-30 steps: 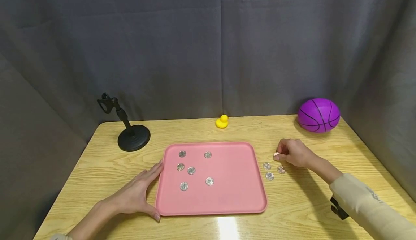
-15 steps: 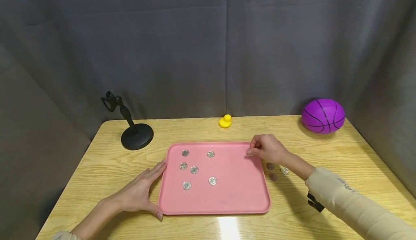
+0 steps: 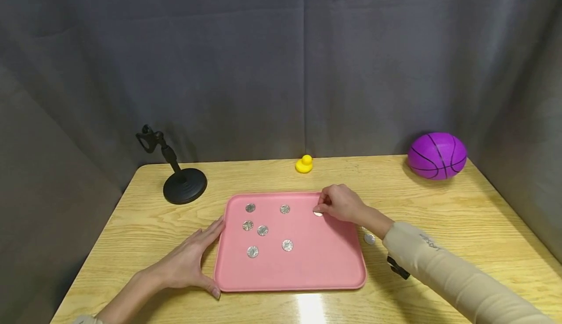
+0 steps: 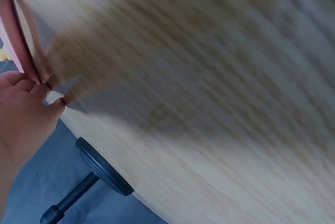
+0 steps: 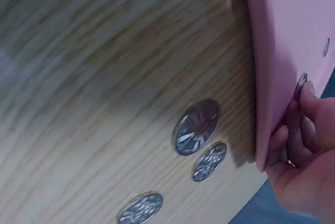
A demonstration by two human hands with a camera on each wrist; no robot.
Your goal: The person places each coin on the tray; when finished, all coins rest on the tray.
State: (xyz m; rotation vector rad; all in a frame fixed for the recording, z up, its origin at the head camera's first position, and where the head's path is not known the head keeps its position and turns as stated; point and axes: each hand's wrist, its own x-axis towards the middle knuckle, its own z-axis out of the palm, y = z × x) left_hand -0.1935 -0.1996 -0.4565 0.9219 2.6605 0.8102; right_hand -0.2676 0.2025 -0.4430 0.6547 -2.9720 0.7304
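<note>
Six silver coins are lying spread on the pink tray, and the right hand, fingers curled, is pinching a seventh coin near the far edge, whether touching the tray or just above it being hard to tell. The left hand is spreading thumb and fingers against the tray's left edge, gripping nothing. Three more coins are lying on the wooden table beside the right edge. The step in hand is looking like placing this coin; the next move is likely calling for laying it flat and loosening the pinch
</note>
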